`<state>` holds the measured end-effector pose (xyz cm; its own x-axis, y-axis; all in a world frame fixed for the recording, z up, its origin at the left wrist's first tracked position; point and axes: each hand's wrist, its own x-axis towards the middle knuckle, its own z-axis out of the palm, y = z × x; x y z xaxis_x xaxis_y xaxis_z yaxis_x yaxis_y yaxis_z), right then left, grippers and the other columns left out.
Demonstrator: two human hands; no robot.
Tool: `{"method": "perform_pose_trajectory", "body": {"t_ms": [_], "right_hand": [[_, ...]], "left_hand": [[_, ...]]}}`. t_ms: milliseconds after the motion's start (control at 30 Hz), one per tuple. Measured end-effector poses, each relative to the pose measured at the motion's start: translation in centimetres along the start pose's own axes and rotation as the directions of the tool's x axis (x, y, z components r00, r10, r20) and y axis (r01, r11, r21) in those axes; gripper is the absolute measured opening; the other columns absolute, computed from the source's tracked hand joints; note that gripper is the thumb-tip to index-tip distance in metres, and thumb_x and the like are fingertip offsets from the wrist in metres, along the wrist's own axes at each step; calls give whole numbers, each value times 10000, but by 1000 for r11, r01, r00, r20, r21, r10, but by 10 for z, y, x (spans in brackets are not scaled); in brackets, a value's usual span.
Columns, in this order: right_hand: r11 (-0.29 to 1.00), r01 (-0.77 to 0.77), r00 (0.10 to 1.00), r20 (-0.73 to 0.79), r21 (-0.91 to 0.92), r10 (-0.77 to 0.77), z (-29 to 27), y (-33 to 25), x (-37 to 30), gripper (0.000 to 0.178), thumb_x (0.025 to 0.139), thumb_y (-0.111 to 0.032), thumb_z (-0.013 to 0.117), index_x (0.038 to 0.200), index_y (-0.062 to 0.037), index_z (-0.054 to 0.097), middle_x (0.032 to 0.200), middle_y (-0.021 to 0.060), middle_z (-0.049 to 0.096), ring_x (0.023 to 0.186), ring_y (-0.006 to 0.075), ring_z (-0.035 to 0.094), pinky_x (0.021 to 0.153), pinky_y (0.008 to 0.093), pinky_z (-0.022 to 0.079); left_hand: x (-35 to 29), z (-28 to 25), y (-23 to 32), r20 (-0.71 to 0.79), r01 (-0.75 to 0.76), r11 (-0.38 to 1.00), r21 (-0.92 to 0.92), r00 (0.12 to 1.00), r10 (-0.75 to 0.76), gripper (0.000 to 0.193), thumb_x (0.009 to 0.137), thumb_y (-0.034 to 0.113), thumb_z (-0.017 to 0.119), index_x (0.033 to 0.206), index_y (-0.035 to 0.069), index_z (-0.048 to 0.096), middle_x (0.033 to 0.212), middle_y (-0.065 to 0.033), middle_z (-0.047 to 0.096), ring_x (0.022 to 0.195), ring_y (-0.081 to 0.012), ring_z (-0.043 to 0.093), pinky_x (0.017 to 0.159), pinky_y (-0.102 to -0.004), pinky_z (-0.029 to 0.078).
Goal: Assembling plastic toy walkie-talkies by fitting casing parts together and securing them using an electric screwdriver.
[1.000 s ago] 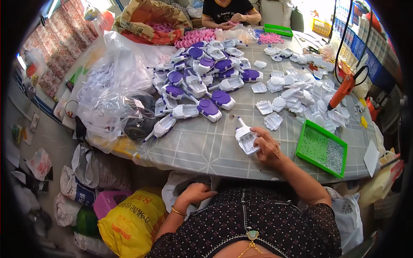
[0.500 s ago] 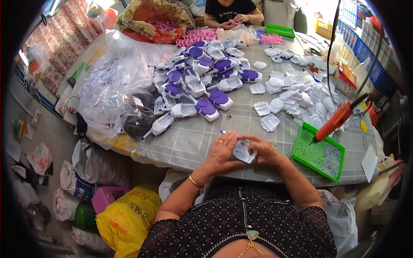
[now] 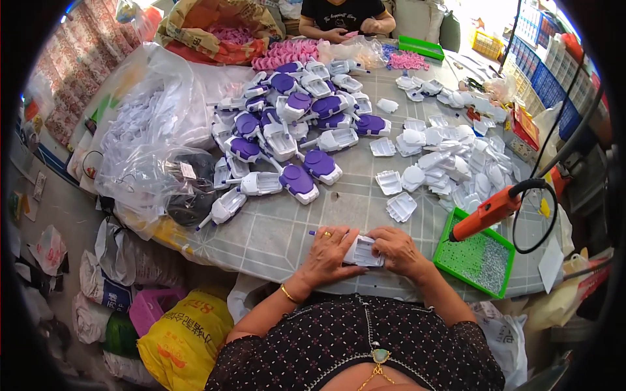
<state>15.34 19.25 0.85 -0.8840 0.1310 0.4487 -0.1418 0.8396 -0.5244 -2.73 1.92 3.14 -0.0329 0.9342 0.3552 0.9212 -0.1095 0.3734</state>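
Near the table's front edge, my left hand (image 3: 328, 255) and my right hand (image 3: 399, 253) are both closed on one white hollow plastic casing (image 3: 365, 250). Its ribbed inside faces up. My left hand wraps its left end, where a thin purple-tipped stem pokes out past the fingers. The bent fingers of my right hand press at the right end; whether they hold a smaller part there is hidden. To the right, an orange electric screwdriver (image 3: 488, 214) hangs on its cable, tilted over a green tray (image 3: 446, 250) of small metal screws.
A heap of purple-and-white casings (image 3: 301, 184) lies beyond my hands. White plastic covers (image 3: 401, 207) are scattered to its right. Clear plastic bags (image 3: 140, 140) cover the table's left side. Across the table sits another person (image 3: 345, 19), hands near pink pieces. A black cable (image 3: 553, 195) loops beside the screwdriver.
The whole scene sits lower in the view. Both my hands keep hold of the casing, which has turned slightly. The screwdriver leans more, and the other person's hands have moved apart.
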Motion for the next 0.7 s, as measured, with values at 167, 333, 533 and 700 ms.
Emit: {"method": "perform_pose_trajectory", "body": {"t_ms": [167,333,533,700], "right_hand": [[1000,1,1000,19,5,-1,-6,-2,3,186,694,-39,714,792,-105,570,1150,108,694,1084,332,660,846,426,510],[996,-83,995,60,-22,84,-11,-9,6,193,693,-19,697,837,-94,593,1193,108,683,1116,312,649,899,426,494],[992,-81,976,-212,-100,58,-33,-31,11,248,737,54,643,948,-76,632,1160,152,698,1067,328,674,852,422,524],[957,-188,621,-781,-223,-60,-103,-18,-34,97,935,82,545,966,4,593,950,162,629,869,280,594,856,422,512]], "left_hand": [[5,-3,0,-3,-64,998,-11,998,64,865,752,506,847,1375,-16,550,1295,-180,589,1185,-361,572,1028,-487,387],[6,-3,-1,-37,-63,997,-36,997,62,834,736,473,869,1339,-22,573,1245,-184,617,1155,-358,598,1011,-484,413],[2,1,-5,-70,-42,996,-78,997,36,817,723,446,887,1320,-20,581,1239,-191,630,1123,-365,616,993,-485,429],[-1,0,-7,-76,-43,997,-59,996,39,809,726,438,888,1325,-15,587,1248,-189,628,1118,-361,620,991,-478,433]]}}
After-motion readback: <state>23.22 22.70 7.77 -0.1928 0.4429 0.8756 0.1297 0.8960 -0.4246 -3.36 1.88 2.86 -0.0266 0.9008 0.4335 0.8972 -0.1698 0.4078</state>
